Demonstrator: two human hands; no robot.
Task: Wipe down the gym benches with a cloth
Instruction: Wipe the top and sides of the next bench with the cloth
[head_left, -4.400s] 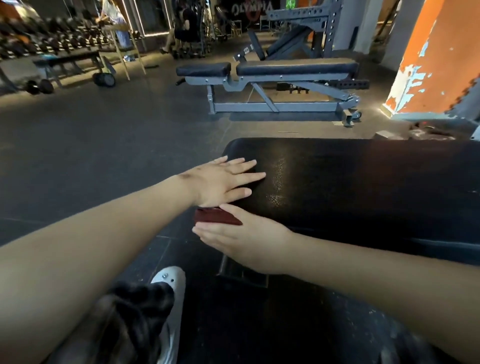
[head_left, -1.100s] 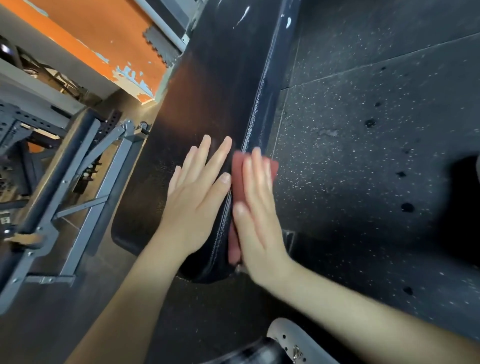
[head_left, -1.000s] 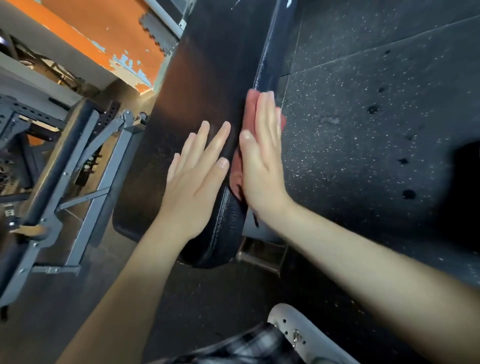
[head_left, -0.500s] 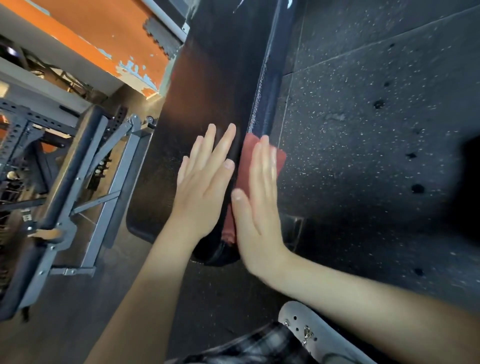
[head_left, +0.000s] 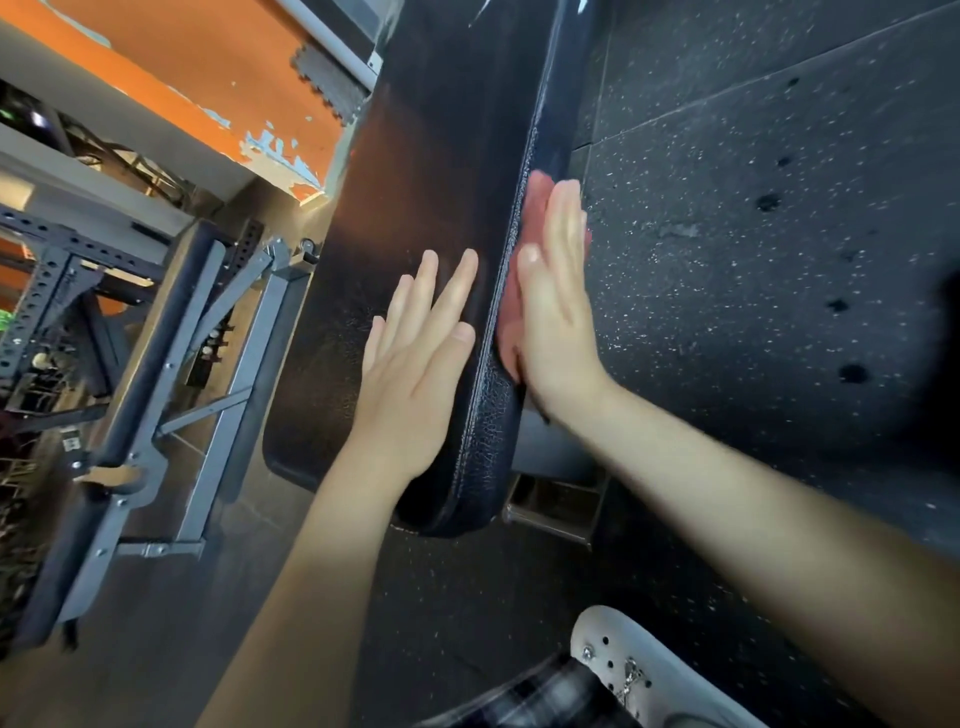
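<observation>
Pressing a red cloth (head_left: 508, 306) flat against the long side edge of a black gym bench pad (head_left: 415, 156), a person's right hand (head_left: 558, 312) lies with its fingers straight and close together. Nothing is curled round the fabric. The cloth is pinned between palm and padding, and it shows past the fingertips and along the thumb side of the hand.

Just across the pad's stitched seam from that hand, the left hand (head_left: 410, 374) rests palm down on the pad's top face. Its fingers are extended and slightly spread, and it holds nothing.

Beneath the right wrist, at the pad's rounded near end, part of the bench's metal base (head_left: 556, 504) shows. On the outer side of the right hand lies black rubber floor (head_left: 753, 260) flecked with white.

Out beyond the left hand stands a second bench (head_left: 156, 389) on a grey steel frame. Farther off is an orange wall (head_left: 208, 78) with peeling paint. Back toward the person, under the right forearm, are a white shoe (head_left: 639, 670) and a plaid trouser leg (head_left: 545, 696).
</observation>
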